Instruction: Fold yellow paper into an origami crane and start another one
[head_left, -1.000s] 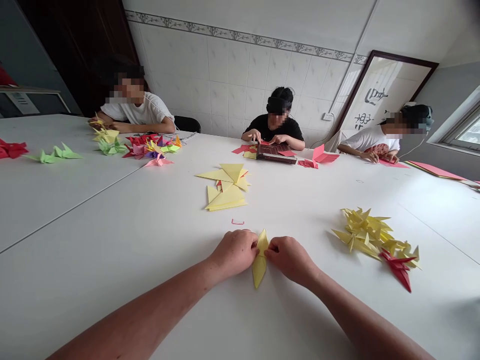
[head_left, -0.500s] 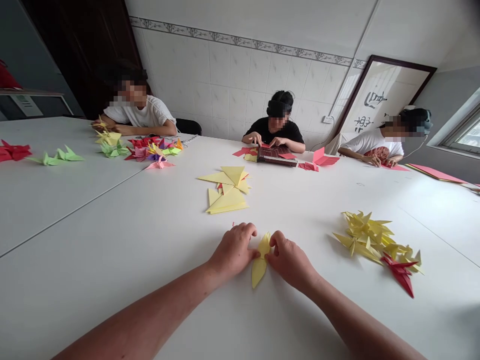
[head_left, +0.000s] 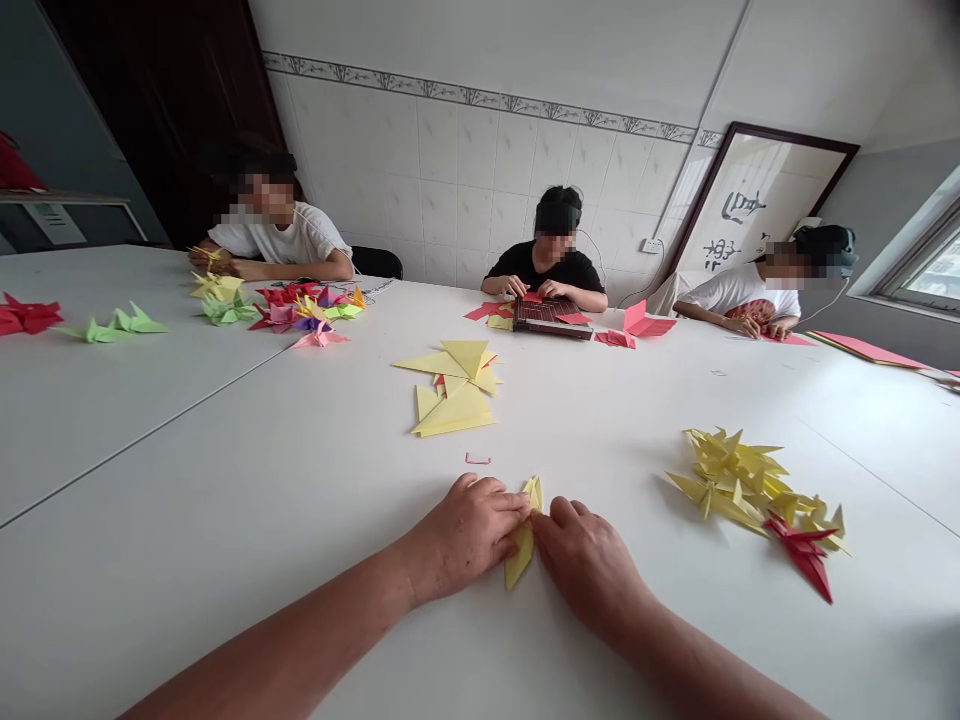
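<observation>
A narrow piece of folded yellow paper (head_left: pixel 519 567) lies on the white table in front of me, its pointed ends showing above and below my fingers. My left hand (head_left: pixel 471 532) rests over its middle, with fingertips pressed together on the left side of the paper. From the right, my right hand (head_left: pixel 586 556) closes thumb and finger on the paper's edge, close to the left fingertips. The paper's middle is mostly covered. Beyond my hands sits a loose pile of flat-folded yellow sheets (head_left: pixel 454 408), with bits of red among them.
Folded yellow paper cranes (head_left: pixel 739 475) and a red crane (head_left: pixel 806 560) are heaped at the right. Colourful cranes (head_left: pixel 307 310) and green cranes (head_left: pixel 124 322) lie at the far left. Three people sit across the table; one works beside a dark slatted tray (head_left: pixel 551 318). A small red mark (head_left: pixel 478 460) is on the tabletop.
My left hand has moved right, its fingers now covering the paper's middle. My right hand has come slightly lower. The paper looks narrower than before, and the red mark is uncovered.
</observation>
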